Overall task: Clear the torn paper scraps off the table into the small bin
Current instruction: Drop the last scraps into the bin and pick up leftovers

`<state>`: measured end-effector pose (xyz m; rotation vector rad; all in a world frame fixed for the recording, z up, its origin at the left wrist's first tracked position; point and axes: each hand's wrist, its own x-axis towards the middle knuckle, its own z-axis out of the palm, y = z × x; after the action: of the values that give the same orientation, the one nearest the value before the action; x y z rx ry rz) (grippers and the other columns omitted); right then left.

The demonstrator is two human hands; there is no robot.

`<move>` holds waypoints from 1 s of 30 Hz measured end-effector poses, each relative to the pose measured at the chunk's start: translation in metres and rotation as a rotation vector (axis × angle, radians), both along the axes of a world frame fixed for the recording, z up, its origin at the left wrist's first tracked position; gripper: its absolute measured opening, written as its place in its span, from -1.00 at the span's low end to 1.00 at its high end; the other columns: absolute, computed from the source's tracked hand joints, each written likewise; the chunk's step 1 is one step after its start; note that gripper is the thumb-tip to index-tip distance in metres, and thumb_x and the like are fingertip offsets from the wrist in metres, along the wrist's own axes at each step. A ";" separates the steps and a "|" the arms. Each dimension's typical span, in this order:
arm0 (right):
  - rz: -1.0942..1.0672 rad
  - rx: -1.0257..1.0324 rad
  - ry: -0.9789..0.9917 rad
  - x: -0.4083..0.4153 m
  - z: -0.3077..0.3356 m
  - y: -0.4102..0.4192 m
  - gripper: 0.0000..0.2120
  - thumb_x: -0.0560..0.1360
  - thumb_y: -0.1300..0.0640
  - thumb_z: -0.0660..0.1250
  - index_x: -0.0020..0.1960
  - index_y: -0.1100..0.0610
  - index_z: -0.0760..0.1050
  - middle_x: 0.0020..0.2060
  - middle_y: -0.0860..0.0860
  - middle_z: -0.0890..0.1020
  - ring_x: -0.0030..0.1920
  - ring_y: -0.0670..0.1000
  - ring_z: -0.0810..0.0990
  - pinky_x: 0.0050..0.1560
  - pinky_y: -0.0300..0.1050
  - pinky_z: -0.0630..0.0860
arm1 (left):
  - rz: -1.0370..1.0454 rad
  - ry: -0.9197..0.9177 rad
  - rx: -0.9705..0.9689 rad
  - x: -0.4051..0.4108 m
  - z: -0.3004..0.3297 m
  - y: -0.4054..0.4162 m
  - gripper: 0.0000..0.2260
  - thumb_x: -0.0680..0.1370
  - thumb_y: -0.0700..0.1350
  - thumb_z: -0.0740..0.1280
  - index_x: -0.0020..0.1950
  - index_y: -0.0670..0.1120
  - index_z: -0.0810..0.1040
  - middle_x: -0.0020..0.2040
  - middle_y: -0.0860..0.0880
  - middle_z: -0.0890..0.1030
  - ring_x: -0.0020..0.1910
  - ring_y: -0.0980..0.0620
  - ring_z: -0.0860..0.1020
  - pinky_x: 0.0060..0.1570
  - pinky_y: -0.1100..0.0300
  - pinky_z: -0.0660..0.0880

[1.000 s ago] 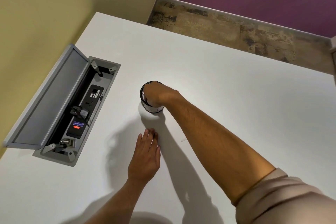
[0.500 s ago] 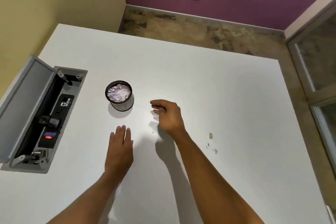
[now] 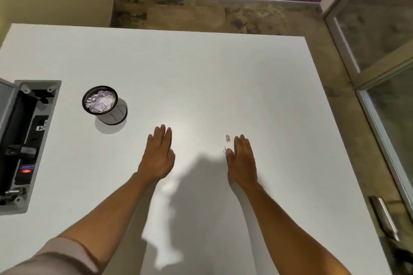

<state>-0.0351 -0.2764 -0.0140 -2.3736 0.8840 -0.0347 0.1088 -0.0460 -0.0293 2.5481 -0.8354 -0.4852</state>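
Observation:
A small black-rimmed bin [image 3: 105, 105] stands on the white table [image 3: 201, 73] at the left, filled with crumpled paper scraps [image 3: 100, 101]. My left hand [image 3: 159, 154] lies flat on the table, fingers straight, to the right of the bin. My right hand [image 3: 242, 158] is stretched out flat further right, palm down. A small paper scrap [image 3: 227, 138] lies just left of its fingertips. Another tiny scrap [image 3: 225, 151] sits beside the thumb. Neither hand holds anything.
An open cable box [image 3: 24, 145] with a raised grey lid is set into the table at the left edge. A glass door with a metal handle [image 3: 384, 216] stands to the right. Patterned floor lies beyond the far table edge.
My right hand left the bin and swept right and nearer, now flat beside the scraps. The view turned right, so the bin sits further left. My left hand stayed flat on the table.

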 end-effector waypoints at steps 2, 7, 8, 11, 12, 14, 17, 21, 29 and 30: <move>0.113 -0.029 0.101 -0.004 -0.006 -0.005 -0.47 0.63 -0.04 0.10 0.53 0.17 0.15 0.54 0.08 0.17 0.54 0.08 0.08 0.51 0.08 0.10 | 0.004 0.016 0.041 -0.006 -0.003 -0.008 -0.35 0.57 0.10 -0.10 0.58 -0.24 0.06 0.59 -0.24 0.00 0.57 -0.24 -0.08 0.51 -0.14 -0.12; 0.294 -0.146 0.215 -0.007 -0.012 0.008 -0.42 0.64 -0.11 -0.05 0.58 0.08 -0.10 0.57 0.04 -0.01 0.57 0.05 -0.12 0.52 0.10 -0.17 | -0.016 0.047 0.040 -0.046 -0.006 -0.025 -0.37 0.61 0.11 -0.16 0.57 -0.27 0.05 0.59 -0.24 -0.02 0.57 -0.22 -0.12 0.50 -0.07 -0.22; 0.326 -0.179 0.222 -0.010 -0.013 0.012 -0.42 0.64 -0.11 -0.07 0.58 0.07 -0.11 0.57 0.04 -0.02 0.57 0.06 -0.13 0.52 0.11 -0.17 | -0.032 0.048 0.040 -0.054 -0.006 -0.029 -0.39 0.62 0.08 -0.15 0.56 -0.28 0.07 0.58 -0.25 -0.01 0.57 -0.23 -0.10 0.49 -0.07 -0.22; 0.466 -0.196 0.177 -0.023 -0.013 0.023 -0.45 0.65 -0.11 -0.15 0.58 0.03 -0.15 0.57 -0.02 -0.08 0.56 0.01 -0.17 0.53 0.08 -0.23 | -0.091 0.038 0.045 -0.074 -0.004 -0.036 -0.49 0.66 -0.03 -0.02 0.55 -0.27 0.12 0.56 -0.23 0.03 0.56 -0.26 -0.01 0.49 -0.10 -0.14; 0.515 -0.151 0.137 -0.028 -0.011 0.027 -0.47 0.65 -0.09 -0.16 0.58 0.02 -0.14 0.56 -0.06 -0.10 0.56 -0.03 -0.18 0.53 0.04 -0.25 | -0.127 0.021 0.034 -0.079 -0.005 -0.036 -0.52 0.66 -0.11 0.06 0.55 -0.26 0.13 0.56 -0.21 0.03 0.56 -0.26 0.01 0.50 -0.12 -0.11; 0.554 -0.004 0.052 -0.041 -0.010 0.031 -0.50 0.67 -0.05 -0.12 0.58 0.02 -0.06 0.56 -0.12 -0.08 0.55 -0.13 -0.16 0.54 -0.05 -0.22 | -0.182 0.034 -0.005 -0.084 -0.004 -0.032 -0.49 0.64 -0.22 0.14 0.57 -0.22 0.08 0.56 -0.12 -0.07 0.58 -0.19 -0.04 0.54 -0.06 -0.15; 0.320 0.086 -0.059 -0.060 -0.009 0.027 -0.51 0.66 -0.08 -0.07 0.56 0.02 0.09 0.55 -0.13 0.08 0.54 -0.19 -0.03 0.54 -0.11 0.02 | -0.226 0.088 -0.084 -0.079 0.000 -0.018 -0.42 0.62 -0.16 0.21 0.59 -0.19 0.05 0.59 -0.08 -0.06 0.59 -0.09 -0.08 0.55 0.08 -0.20; 0.167 -0.039 0.122 -0.066 -0.007 0.015 -0.36 0.59 -0.24 -0.25 0.56 0.07 -0.12 0.56 -0.06 -0.05 0.53 -0.17 -0.20 0.54 -0.12 -0.15 | -0.169 0.079 0.050 -0.060 0.002 -0.012 -0.26 0.59 0.12 0.24 0.59 -0.20 -0.02 0.60 -0.11 -0.06 0.57 -0.07 -0.18 0.53 0.01 -0.18; 0.400 -0.255 0.393 -0.049 -0.014 0.041 -0.29 0.60 -0.28 -0.26 0.57 0.18 -0.18 0.56 0.09 -0.15 0.56 0.06 -0.22 0.48 0.23 -0.19 | -0.217 -0.013 0.179 -0.091 0.001 -0.031 -0.42 0.65 0.04 0.05 0.56 -0.28 0.05 0.56 -0.24 -0.04 0.56 -0.24 -0.08 0.50 -0.02 -0.30; 0.427 -0.250 0.389 -0.045 -0.014 0.044 -0.30 0.60 -0.28 -0.27 0.56 0.17 -0.21 0.55 0.07 -0.19 0.55 0.04 -0.27 0.48 0.23 -0.23 | -0.197 -0.011 0.153 -0.094 0.001 -0.036 -0.43 0.66 -0.02 0.08 0.57 -0.27 0.00 0.56 -0.23 -0.11 0.56 -0.24 -0.14 0.51 -0.02 -0.32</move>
<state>-0.0806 -0.2322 -0.0278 -2.8129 0.5410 0.5299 0.0144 -0.0821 -0.0279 2.6206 -1.0993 -0.6175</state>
